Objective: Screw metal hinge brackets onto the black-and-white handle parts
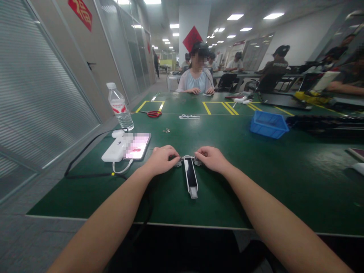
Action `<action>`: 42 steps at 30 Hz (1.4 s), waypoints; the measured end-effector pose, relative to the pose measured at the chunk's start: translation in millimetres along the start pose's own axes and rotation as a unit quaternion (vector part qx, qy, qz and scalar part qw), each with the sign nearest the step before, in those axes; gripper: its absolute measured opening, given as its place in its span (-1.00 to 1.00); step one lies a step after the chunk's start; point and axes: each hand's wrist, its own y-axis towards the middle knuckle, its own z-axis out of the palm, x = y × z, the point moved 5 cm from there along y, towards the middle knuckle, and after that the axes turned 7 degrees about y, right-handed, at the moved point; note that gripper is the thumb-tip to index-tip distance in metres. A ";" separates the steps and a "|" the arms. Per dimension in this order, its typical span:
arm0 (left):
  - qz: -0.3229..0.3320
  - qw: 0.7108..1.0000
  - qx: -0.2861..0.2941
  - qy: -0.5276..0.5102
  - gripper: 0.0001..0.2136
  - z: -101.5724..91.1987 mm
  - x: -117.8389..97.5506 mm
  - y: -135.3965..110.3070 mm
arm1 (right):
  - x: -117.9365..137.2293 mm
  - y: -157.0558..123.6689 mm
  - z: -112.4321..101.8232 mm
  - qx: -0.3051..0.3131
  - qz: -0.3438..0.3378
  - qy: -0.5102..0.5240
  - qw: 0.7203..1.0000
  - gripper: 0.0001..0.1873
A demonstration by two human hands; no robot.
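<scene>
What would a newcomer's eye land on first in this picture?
The left hand and right hand, gripping the far end of a black-and-silver part lying on the green table, dead centre. Next, the blue bin at right and the pink-lit phone at left, beside a water bottle.

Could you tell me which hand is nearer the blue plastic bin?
Right. The right hand is left of the blue plastic bin; the left hand is farther left.

A narrow part point(190, 175) with a glossy black face and pale silver-white edges lies flat on the green table point(256, 182), its length running toward the viewer. Its near end finishes in a small grey tab. Its far end carries a short metal crossbar point(187, 157), with the left hand point(160, 159) and right hand point(213, 158) pinching the small fittings at either side.
</scene>
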 end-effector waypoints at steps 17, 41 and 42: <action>0.012 1.000 -0.001 0.014 -0.81 1.3 -0.2 -0.5 | -1.0 0.9 -1.3 -0.008 0.006 0.015 1.000 -0.88; 0.022 1.000 -0.007 0.013 -0.81 3.1 0.7 -0.3 | -1.7 0.0 2.2 0.055 -0.032 0.052 0.997 -0.86; 0.024 1.000 -0.008 0.014 -0.82 3.3 0.8 -0.3 | -2.2 -0.2 2.8 0.067 -0.037 0.052 0.996 -0.87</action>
